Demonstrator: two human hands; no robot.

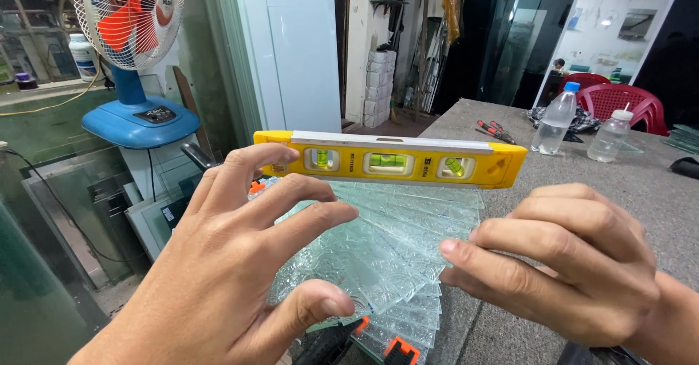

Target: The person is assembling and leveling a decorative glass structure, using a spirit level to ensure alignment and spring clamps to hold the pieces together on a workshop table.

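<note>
My left hand (218,278) grips a fanned stack of clear patterned glass strips (393,248), thumb below and fingers spread over the front. Its index fingertip reaches the left end of a yellow spirit level (393,160) lying across the top edges of the strips. From the right, my right hand (568,263) has its fingers curled and its index fingertip against the right edge of the glass; its thumb is hidden. The strips stand at the left edge of a grey stone table (568,176).
Two clear plastic bottles (555,121) (609,136) and red-handled tools (495,128) lie farther back on the table. Orange-and-black clamps (400,350) sit below the glass. A blue fan with orange blades (131,23) stands at left, a red plastic chair (626,103) behind the table.
</note>
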